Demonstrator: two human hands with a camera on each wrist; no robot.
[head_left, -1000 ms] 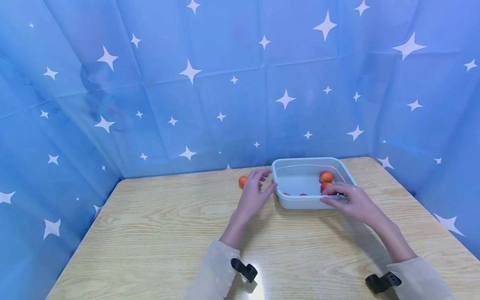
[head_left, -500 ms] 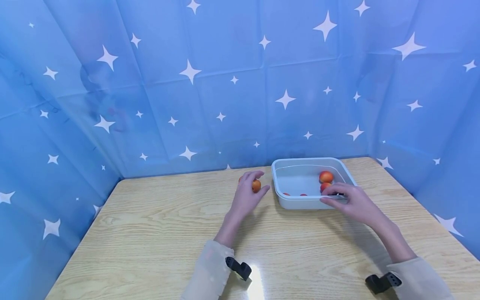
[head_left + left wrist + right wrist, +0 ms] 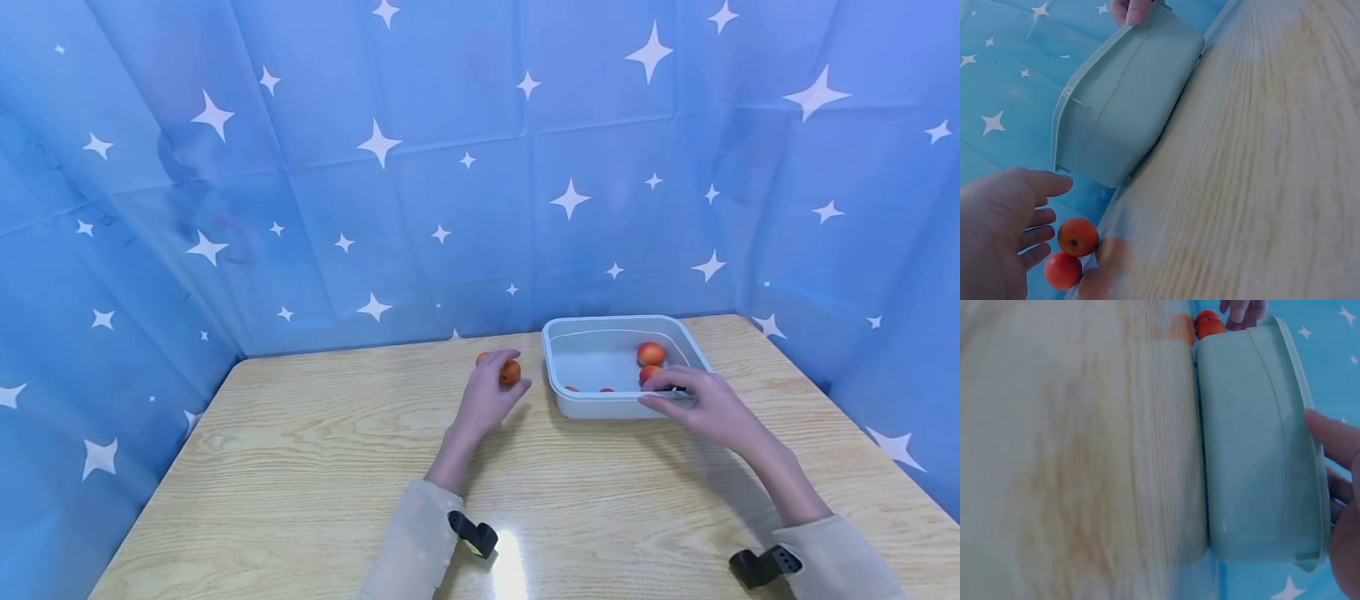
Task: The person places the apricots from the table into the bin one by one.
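My left hand (image 3: 483, 400) is on the table's far side, fingers spread and thumb apart, beside an orange round fruit (image 3: 510, 372) with a dark spot. In the left wrist view, a gap shows between the left fingers and that fruit (image 3: 1077, 237). A redder round fruit (image 3: 1063, 271) lies against it. With my right hand (image 3: 708, 406) I hold the near right rim of a pale blue-green plastic box (image 3: 607, 407); the right wrist view shows the thumb outside the box wall (image 3: 1254, 456). Fingers inside are partly hidden.
Inside the box are two red-orange fruits, the farther fruit (image 3: 651, 354) and the nearer fruit (image 3: 650, 374), plus tops of others behind the front wall. A blue star-print curtain (image 3: 450, 167) hangs behind the wooden table (image 3: 315, 467).
The left hand has moved left and slightly back from the box, and the dark-spotted fruit has come into view beside it. The right hand and box have stayed put.
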